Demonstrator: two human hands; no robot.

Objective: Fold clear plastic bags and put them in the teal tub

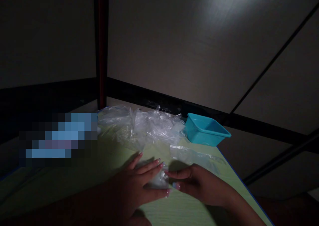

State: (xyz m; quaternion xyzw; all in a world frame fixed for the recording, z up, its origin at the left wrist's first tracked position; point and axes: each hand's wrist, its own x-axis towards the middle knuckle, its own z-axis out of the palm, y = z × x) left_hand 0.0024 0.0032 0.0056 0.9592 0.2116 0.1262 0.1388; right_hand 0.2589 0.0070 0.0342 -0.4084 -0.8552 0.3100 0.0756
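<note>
A small clear plastic bag (161, 179) lies on the table in front of me, partly covered by my left hand. My left hand (134, 182) rests flat over it with fingers spread. From the right, my right hand (201, 186) meets the bag's edge, its index finger and thumb curled together in a loose pinch at the plastic. Its other fingers are tucked underneath and hidden. What the bag contains, if anything, is too dim to make out. Just beyond my right hand, another flat clear bag (194, 157) lies on the table.
A heap of crumpled clear plastic bags (157, 128) spreads along the back of the pale green table (99, 172). At the back right corner stands a turquoise plastic basin (206, 136). Panelled walls (169, 50) rise behind. A blurred-out bluish patch (62, 136) covers something at left.
</note>
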